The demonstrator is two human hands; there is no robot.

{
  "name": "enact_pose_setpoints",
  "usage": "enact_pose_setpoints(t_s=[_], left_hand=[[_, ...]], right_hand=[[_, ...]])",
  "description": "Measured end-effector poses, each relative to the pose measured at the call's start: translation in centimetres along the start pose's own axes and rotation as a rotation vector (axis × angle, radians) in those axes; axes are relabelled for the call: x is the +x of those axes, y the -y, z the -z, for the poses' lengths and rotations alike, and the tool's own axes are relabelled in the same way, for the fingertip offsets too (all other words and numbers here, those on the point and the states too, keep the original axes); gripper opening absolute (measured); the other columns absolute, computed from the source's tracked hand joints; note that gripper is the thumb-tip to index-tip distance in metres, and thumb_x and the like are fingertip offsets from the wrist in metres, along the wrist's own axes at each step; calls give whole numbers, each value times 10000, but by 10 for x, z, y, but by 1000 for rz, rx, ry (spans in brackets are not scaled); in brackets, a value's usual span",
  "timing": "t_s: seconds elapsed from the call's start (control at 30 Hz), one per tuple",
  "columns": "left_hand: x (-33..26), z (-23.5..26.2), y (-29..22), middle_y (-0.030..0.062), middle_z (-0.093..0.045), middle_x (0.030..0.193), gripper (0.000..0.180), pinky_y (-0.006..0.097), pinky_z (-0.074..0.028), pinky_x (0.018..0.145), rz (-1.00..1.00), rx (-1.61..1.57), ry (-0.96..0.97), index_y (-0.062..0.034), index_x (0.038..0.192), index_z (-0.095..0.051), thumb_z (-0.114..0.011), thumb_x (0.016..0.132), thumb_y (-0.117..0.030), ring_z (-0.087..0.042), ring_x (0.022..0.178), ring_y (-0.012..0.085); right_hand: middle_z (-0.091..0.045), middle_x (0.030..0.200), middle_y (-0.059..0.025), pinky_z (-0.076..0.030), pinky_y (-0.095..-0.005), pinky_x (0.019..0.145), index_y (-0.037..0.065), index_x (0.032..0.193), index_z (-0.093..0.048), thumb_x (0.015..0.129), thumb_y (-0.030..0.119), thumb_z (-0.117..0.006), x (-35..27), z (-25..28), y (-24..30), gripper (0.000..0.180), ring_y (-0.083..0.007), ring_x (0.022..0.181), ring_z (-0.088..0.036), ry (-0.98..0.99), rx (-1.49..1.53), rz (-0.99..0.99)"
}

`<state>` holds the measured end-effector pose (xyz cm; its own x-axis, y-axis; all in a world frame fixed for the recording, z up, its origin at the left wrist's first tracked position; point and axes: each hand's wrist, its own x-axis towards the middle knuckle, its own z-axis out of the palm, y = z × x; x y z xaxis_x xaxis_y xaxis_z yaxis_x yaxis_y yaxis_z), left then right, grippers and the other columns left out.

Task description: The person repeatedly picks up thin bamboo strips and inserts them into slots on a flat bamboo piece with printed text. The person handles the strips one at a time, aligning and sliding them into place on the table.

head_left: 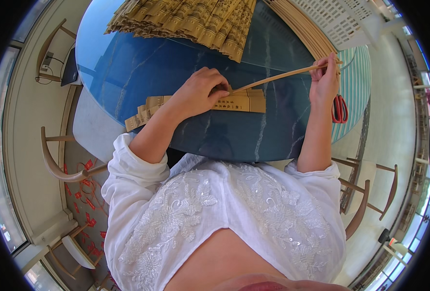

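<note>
1. The left hand (pixel 199 93) lies knuckles up on a folded tan paper fan leaf (pixel 234 102), fingers curled down and pressing its pleats flat against the round blue bench (pixel 142 68); its grip is closed down on the leaf, with the forearm coming in bare below a rolled white sleeve
2. The right hand (pixel 324 82) is raised upright near the far right of the bench, its fingertips pinched together on the upper end of one thin bamboo slat (pixel 283 76)
3. That slat runs slanting down and to the left, from the right hand to the folded leaf, where its lower end meets the paper just beside the left hand's fingers
4. One folded leaf sits under the left hand, near the bench's near edge; its pleated end trails out to the left past the wrist
5. One opened pleated fan leaf (pixel 186 19) lies spread at the far side of the bench
6. One bundle of bamboo slats (pixel 306 30) lies far right, beside a white lattice basket (pixel 338 19)
7. One pair of red-handled scissors (pixel 340 108) rests just right of the right forearm
</note>
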<state>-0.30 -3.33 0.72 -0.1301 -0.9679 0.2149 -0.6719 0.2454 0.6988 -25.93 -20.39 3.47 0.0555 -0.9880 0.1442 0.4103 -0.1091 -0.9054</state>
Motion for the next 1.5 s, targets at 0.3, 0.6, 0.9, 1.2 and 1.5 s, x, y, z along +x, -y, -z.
enact_pose_setpoints(t_s=[0.3,0.6,0.9,1.2,1.5], left_hand=[[0,-3,-3,87,-608,885,73,387,-451,847,5,35,-13,-43,883,-634,-660,836,-93,-552,898,282],[0,-4,-3,84,-586,894,61,386,-436,865,8,26,-9,-38,878,-612,-642,841,-76,-535,912,278],[1,-3,-3,98,-569,868,82,373,-445,808,-84,52,-70,-19,870,-590,-651,828,-54,-534,868,282],[3,-1,-5,96,-551,851,85,369,-436,786,-152,74,-144,-22,852,-575,-652,825,-41,-517,844,283],[4,0,-8,93,-545,848,98,369,-430,782,-180,55,-166,-30,848,-564,-658,819,-37,-510,838,283]], right_hand=[[-360,526,19,-247,-250,490,53,668,-540,998,345,-534,0,-1,-1,442,-66,484,-287,15,-7,-3],[-362,528,18,-250,-249,492,51,678,-548,998,343,-533,-2,-2,1,434,-66,487,-286,21,-16,-13],[-355,522,18,-274,-254,502,53,676,-546,998,338,-533,0,0,0,430,-73,489,-296,-19,1,-18],[-330,503,18,-270,-254,502,54,675,-542,1003,355,-515,-2,-2,3,446,-86,488,-306,14,7,-14],[-357,530,8,-272,-261,499,55,679,-541,1010,358,-502,-1,0,-1,450,-84,493,-293,-7,25,-62]])
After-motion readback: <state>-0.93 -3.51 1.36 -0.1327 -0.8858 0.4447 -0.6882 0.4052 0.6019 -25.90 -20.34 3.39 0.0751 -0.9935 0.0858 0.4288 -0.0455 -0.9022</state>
